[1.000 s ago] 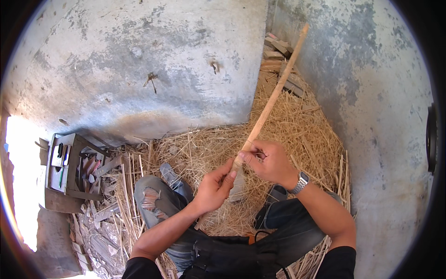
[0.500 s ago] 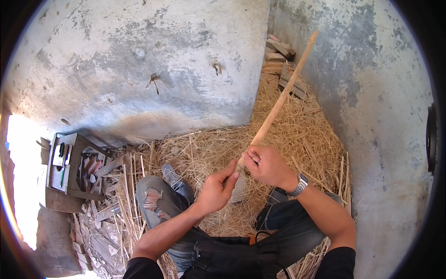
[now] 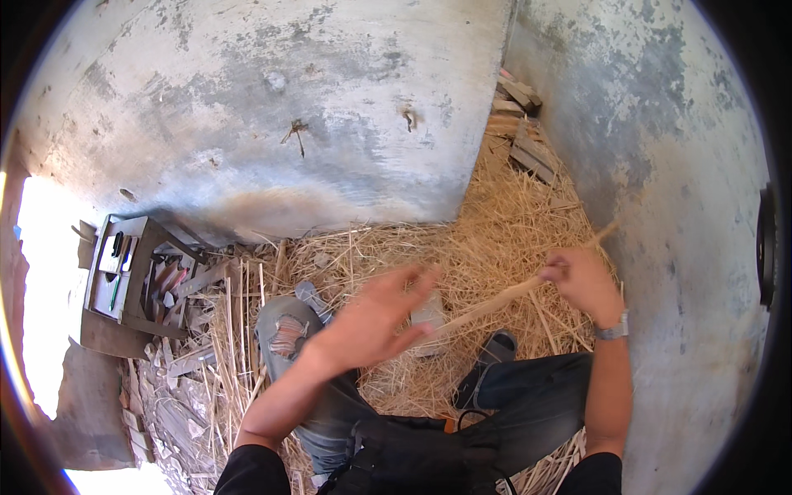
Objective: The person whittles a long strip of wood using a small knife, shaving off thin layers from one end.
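The person sits on the straw [image 3: 503, 239], knees [image 3: 285, 334] in torn jeans nearest of all, a sandal [image 3: 495, 351] poking out between the legs. Just beyond the knees the left hand [image 3: 375, 318] hangs spread, fingers apart and blurred, holding nothing that I can make out. The stick [image 3: 495, 301] lies to its right — its long axis runs from low near that open palm up and away rightward to the wall. The right hand [image 3: 582, 280] is closed round the stick's far part, so it is the hand in charge; the left sits just beside the near end, whether touching I cannot tell. Left of the knees stands a wooden toolbox [image 3: 124, 280]. Farther past the stick, scrap boards [image 3: 520, 124] lie in the corner.
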Demonstrator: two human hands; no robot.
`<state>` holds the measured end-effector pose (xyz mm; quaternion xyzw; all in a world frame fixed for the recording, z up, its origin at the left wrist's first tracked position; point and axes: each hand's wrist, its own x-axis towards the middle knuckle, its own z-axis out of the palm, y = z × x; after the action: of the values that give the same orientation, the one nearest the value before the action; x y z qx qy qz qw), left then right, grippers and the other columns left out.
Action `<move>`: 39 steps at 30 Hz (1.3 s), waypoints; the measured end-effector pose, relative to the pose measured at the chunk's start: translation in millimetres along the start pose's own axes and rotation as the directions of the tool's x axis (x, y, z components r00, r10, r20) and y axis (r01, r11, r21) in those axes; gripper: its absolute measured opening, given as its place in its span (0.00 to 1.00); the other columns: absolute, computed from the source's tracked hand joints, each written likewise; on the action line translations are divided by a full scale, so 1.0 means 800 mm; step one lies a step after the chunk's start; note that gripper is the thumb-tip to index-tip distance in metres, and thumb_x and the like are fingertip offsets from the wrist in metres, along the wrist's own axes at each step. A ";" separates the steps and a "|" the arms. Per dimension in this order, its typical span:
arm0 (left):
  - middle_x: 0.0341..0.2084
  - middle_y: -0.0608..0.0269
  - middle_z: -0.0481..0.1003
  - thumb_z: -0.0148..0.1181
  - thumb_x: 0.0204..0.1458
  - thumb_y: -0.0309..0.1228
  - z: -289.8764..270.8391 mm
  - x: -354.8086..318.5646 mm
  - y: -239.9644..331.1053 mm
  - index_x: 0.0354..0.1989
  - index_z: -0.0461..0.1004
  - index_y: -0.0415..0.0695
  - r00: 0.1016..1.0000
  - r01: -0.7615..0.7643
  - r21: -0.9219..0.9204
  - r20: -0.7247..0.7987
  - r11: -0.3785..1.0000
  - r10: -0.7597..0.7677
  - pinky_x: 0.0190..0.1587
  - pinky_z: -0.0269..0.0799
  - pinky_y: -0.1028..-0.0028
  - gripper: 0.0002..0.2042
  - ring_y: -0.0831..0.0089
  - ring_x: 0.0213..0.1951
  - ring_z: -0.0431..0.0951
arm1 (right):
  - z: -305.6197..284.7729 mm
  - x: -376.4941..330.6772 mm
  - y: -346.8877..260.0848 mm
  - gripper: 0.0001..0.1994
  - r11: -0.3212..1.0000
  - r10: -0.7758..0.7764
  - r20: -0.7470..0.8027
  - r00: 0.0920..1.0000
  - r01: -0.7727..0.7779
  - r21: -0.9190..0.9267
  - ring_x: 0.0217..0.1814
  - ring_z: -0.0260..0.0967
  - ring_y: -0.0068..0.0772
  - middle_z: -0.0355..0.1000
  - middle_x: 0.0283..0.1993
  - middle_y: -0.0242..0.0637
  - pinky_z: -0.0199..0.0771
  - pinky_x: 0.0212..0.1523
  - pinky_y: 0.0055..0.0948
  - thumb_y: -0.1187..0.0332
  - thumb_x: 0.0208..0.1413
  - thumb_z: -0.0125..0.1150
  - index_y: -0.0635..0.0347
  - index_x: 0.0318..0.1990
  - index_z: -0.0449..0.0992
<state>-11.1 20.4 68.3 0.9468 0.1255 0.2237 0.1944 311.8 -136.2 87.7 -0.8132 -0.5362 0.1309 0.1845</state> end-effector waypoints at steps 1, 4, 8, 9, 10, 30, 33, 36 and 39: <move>0.54 0.45 0.73 0.62 0.58 0.34 -0.030 -0.007 -0.006 0.65 0.67 0.39 0.996 0.063 -0.032 -0.066 0.997 -0.065 0.58 0.70 0.59 0.27 0.52 0.53 0.77 | -0.017 -0.008 0.017 0.12 0.995 0.096 -0.042 0.995 -0.097 -0.030 0.36 0.74 0.52 0.76 0.31 0.50 0.72 0.41 0.43 0.62 0.55 0.67 0.63 0.36 0.82; 0.57 0.49 0.74 0.61 0.59 0.33 -0.078 -0.076 -0.087 0.67 0.66 0.40 0.882 0.236 -0.253 -0.350 0.938 -0.316 0.61 0.68 0.58 0.27 0.54 0.55 0.77 | -0.034 -0.050 0.136 0.12 0.932 0.297 -0.243 0.923 -0.336 -0.139 0.41 0.74 0.54 0.77 0.38 0.53 0.73 0.43 0.44 0.64 0.52 0.69 0.64 0.38 0.81; 0.49 0.46 0.78 0.57 0.63 0.38 -0.031 -0.245 -0.240 0.65 0.67 0.35 0.335 0.703 -0.566 -0.272 0.432 -0.902 0.56 0.71 0.65 0.26 0.61 0.52 0.78 | -0.023 -0.132 0.251 0.31 0.706 0.441 -0.535 0.720 -0.646 -0.288 0.51 0.74 0.58 0.77 0.49 0.56 0.74 0.51 0.45 0.64 0.41 0.78 0.68 0.54 0.75; 0.54 0.42 0.75 0.58 0.62 0.42 0.007 -0.331 -0.293 0.65 0.66 0.34 0.308 0.868 -0.323 -0.247 0.377 -0.919 0.59 0.69 0.59 0.29 0.53 0.57 0.75 | -0.016 -0.143 0.256 0.38 0.595 0.538 -0.546 0.642 -0.748 -0.293 0.52 0.74 0.58 0.77 0.50 0.57 0.74 0.52 0.46 0.64 0.38 0.81 0.69 0.58 0.72; 0.60 0.32 0.67 0.61 0.59 0.45 0.051 -0.400 -0.322 0.66 0.63 0.33 0.195 0.972 -0.091 -0.188 0.215 -0.962 0.63 0.65 0.53 0.34 0.43 0.61 0.70 | -0.010 -0.156 0.264 0.40 0.558 0.593 -0.508 0.625 -0.773 -0.300 0.53 0.74 0.58 0.76 0.50 0.58 0.75 0.53 0.46 0.64 0.35 0.82 0.70 0.59 0.71; 0.56 0.51 0.73 0.53 0.64 0.35 0.215 -0.572 -0.262 0.66 0.63 0.47 -0.163 0.872 0.441 -0.150 -0.214 -0.975 0.63 0.64 0.54 0.23 0.58 0.60 0.71 | 0.035 -0.135 0.250 0.24 0.812 0.559 -0.232 0.796 -0.582 -0.042 0.36 0.77 0.41 0.78 0.37 0.49 0.75 0.38 0.38 0.60 0.49 0.73 0.67 0.49 0.77; 0.43 0.39 0.76 0.47 0.67 0.39 0.173 -0.590 -0.286 0.63 0.67 0.50 0.141 0.939 0.344 -0.310 0.028 -0.940 0.46 0.77 0.52 0.19 0.48 0.42 0.81 | 0.016 -0.117 0.193 0.26 0.810 0.575 -0.184 0.797 -0.586 -0.007 0.47 0.77 0.50 0.78 0.45 0.55 0.75 0.48 0.43 0.58 0.49 0.72 0.66 0.52 0.76; 0.38 0.37 0.77 0.50 0.65 0.30 0.114 -0.511 -0.301 0.60 0.69 0.31 0.575 0.803 0.231 -0.546 0.550 -0.610 0.32 0.80 0.58 0.19 0.51 0.28 0.79 | -0.013 -0.115 0.159 0.24 0.843 0.498 -0.226 0.837 -0.528 -0.097 0.49 0.76 0.49 0.78 0.46 0.53 0.74 0.50 0.42 0.60 0.52 0.71 0.65 0.53 0.76; 0.36 0.41 0.79 0.48 0.65 0.29 0.008 -0.374 -0.278 0.65 0.65 0.30 0.767 0.596 0.177 -0.412 0.783 -0.491 0.27 0.76 0.64 0.22 0.63 0.24 0.77 | -0.030 -0.105 0.141 0.22 0.916 0.338 -0.300 0.892 -0.385 -0.114 0.50 0.75 0.44 0.78 0.47 0.49 0.73 0.50 0.39 0.63 0.54 0.69 0.63 0.54 0.76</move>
<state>-301.5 120.0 -143.5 0.8320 0.4614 0.2971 0.0816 381.9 -257.9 60.6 -0.9218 -0.3536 0.0030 0.1588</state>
